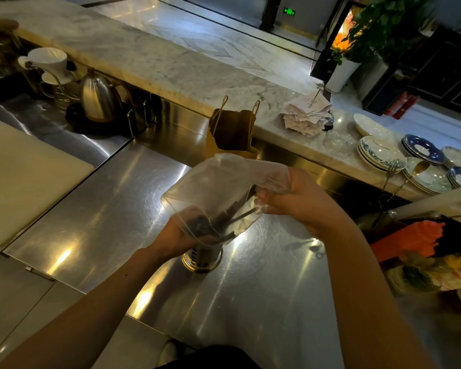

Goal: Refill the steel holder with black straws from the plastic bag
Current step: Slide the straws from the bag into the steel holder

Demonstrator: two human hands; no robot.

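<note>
The steel holder (201, 258) stands upright on the steel table (264, 288), just below the middle of the frame, with its mouth hidden under the plastic bag (216, 187). The black straws (224, 217) lie inside the bag, slanting from its upper right end down toward the holder; their lower ends bunch dark at the bag's mouth, right over the holder. How many have already dropped in cannot be told, since bag and hand cover the opening.

The left hand (173, 237) sits at the holder's top, its fingers closed around the bag's mouth and the holder's rim together, as far as can be seen. The right hand (296, 198) holds the bag's far end higher, to the right of centre, fingers pinched shut on the plastic and the straw tips through it.

To do this step well, the bag's far end likely needs lifting so the straws stand steeper and slide down as one bundle. The left hand should keep the bag's mouth snug to the rim, or straws may spill onto the table. The holder looks narrow-based, so a sideways tug could tip it.

Farther out, a brown paper bag (232, 131) stands open above centre; its contents are too dark to tell. Stacked plates (381, 153) sit at the right edge, and a kettle (97, 98) at upper left.
</note>
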